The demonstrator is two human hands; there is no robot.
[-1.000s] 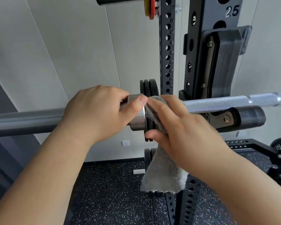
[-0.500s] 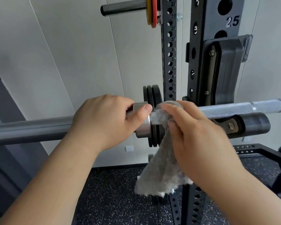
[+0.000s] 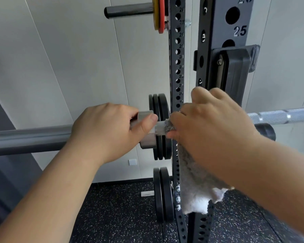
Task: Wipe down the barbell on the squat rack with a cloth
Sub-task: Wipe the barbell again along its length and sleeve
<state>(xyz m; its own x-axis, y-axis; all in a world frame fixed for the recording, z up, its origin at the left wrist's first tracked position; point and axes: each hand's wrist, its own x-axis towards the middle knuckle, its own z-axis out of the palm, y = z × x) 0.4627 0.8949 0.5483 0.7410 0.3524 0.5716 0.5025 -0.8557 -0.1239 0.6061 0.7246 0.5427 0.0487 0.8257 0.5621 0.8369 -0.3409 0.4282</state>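
Observation:
The steel barbell (image 3: 277,116) lies across the black squat rack (image 3: 218,50); its thick grey sleeve (image 3: 28,139) runs off to the left. My left hand (image 3: 105,132) grips the sleeve right at the collar (image 3: 146,142), thumb over the collar's face. My right hand (image 3: 212,127) wraps the grey cloth (image 3: 197,186) round the shaft just right of the collar, fingers curled over the bar. The cloth's loose end hangs down below my wrist. The bar under my right hand is hidden.
Black weight plates (image 3: 159,127) hang on storage pegs behind the collar, with more plates (image 3: 162,193) lower down. A peg with yellow and red plates (image 3: 161,14) sticks out up top. A J-hook (image 3: 235,71) sits on the upright. Speckled rubber floor (image 3: 116,216) lies below.
My right hand has rolled over the top of the bar with the cloth, from gripping it in front to covering it from above. The left hand has kept its hold on the sleeve.

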